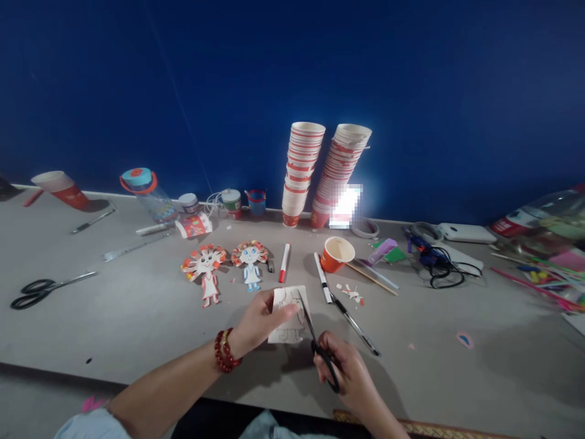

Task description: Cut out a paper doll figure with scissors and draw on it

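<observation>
A small white piece of paper (286,335) with a figure drawn in dark outline is pinched in my left hand (260,322), thumb on top. My right hand (342,366) grips black-handled scissors (314,332) whose blades point up and away, lying across the paper's right side. Whether the blades are cutting into it I cannot tell. Just beyond my left hand lie two paper dolls, a red one (209,283) and a blue one (251,274), each with a fringed head. A red-and-white marker (284,263) lies behind the paper.
An orange paper cup (337,256), a black-and-white marker (322,279), a pen (356,326) and paper scraps (351,292) lie to the right. Tall cup stacks (304,164) stand against the blue wall. Another pair of scissors (41,291) lies left; tangled cables (441,265) lie right.
</observation>
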The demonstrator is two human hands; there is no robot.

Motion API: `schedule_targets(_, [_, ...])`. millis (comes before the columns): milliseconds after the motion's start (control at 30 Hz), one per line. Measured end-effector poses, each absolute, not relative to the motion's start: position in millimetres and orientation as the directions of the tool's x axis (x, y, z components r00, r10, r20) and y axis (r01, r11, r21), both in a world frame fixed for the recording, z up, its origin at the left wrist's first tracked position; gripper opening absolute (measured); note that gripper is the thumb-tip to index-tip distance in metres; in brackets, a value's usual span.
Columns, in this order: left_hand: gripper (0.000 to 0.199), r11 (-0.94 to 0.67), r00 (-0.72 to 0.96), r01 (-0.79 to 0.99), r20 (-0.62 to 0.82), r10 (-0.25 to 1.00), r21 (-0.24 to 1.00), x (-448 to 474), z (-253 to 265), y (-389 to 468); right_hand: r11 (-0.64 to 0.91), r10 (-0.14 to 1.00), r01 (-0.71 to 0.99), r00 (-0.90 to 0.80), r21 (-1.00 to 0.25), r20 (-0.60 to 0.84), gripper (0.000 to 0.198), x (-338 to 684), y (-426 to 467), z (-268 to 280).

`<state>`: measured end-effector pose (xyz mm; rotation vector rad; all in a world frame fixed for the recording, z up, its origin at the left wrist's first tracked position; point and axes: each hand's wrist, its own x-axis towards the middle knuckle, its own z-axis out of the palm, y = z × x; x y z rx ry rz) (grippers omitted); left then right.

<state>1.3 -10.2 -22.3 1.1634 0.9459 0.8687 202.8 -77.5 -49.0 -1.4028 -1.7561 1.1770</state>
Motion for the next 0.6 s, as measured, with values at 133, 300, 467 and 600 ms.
schedule_targets(133, [0.035,0.256,0.419,-0.168,-0.166,0.893,0.952,5,-24,-10,0.057,0.966,0.442,-0.252,-0.895,-0.063,0.031,204,-77,-49])
schedule_targets(300, [0.035,0.244,0.412,-0.163,-0.159,0.897,0.956,5,-17,-10,0.056,0.963,0.432,-0.263,-0.9,-0.066,0.031,208,-78,-54])
schedule_targets(467, [0.034,0.148,0.446,-0.077,-0.099,0.89,0.986,3,-11,-10,0.022,0.943,0.306,-0.323,-0.952,-0.082,0.035,212,-78,-55])
schedule_targets(600, [0.032,0.114,0.502,-0.025,-0.087,0.861,0.993,2,-11,-10,0.008,0.923,0.246,-0.375,-0.969,-0.088,0.044,214,-73,-47])
